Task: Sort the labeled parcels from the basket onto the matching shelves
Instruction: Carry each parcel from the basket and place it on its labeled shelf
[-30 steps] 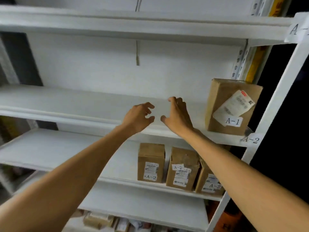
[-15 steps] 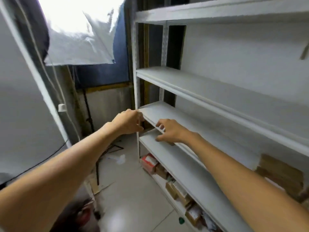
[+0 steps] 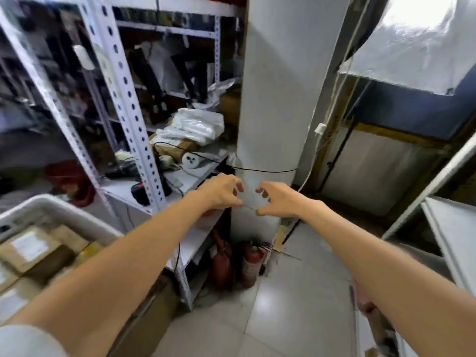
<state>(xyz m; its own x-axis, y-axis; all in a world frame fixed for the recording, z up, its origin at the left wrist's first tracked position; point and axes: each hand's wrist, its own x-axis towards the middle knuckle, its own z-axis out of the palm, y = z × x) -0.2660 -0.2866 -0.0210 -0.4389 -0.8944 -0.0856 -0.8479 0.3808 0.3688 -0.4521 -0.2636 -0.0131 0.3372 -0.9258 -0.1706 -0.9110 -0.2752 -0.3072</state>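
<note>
A white pillar (image 3: 278, 99) fills the centre, with a perforated metal rack (image 3: 123, 86) at upper left. At lower left, a white basket (image 3: 51, 204) holds brown labeled parcels (image 3: 28, 251). Mid-frame, the left hand (image 3: 221, 191) and right hand (image 3: 277, 199) are near each other, both empty with fingers loosely curled. Two red fire extinguishers (image 3: 251, 264) stand at the pillar's foot.

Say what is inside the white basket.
Brown cardboard parcels with white labels lie in the basket. The left arm covers its right part; label text is too blurred to read.
</note>
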